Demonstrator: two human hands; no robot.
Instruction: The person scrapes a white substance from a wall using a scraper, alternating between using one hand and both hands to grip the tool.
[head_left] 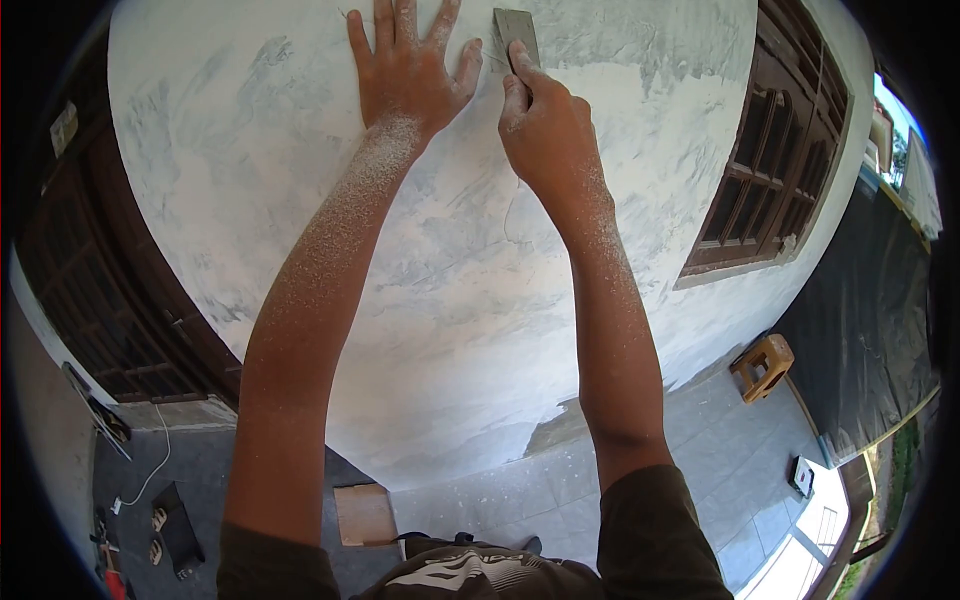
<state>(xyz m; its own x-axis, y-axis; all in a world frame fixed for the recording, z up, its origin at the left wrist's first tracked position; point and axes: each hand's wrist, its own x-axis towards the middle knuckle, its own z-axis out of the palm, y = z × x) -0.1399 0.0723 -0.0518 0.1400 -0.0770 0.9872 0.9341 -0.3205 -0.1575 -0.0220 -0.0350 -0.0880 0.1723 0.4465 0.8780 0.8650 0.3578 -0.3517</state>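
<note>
Scraper (519, 34) up against the whitened wall (450, 310), right hand (553, 122) gripping it.
The shirt's (470, 570) white print is folded and cut off, too unclear to read; the scraper's blade points up, its long axis near vertical, top leaning slightly left; the right fingers clasp its handle, mostly hidden; the left hand (410, 85) lies spread on the wall, fingers open, some tips cropped by the top edge.

The view is taken from the head, above the shirt (470, 572), and is pitched forward and down. The wall (450, 300) is faced closely, with the floor (700, 430) included below.
</note>
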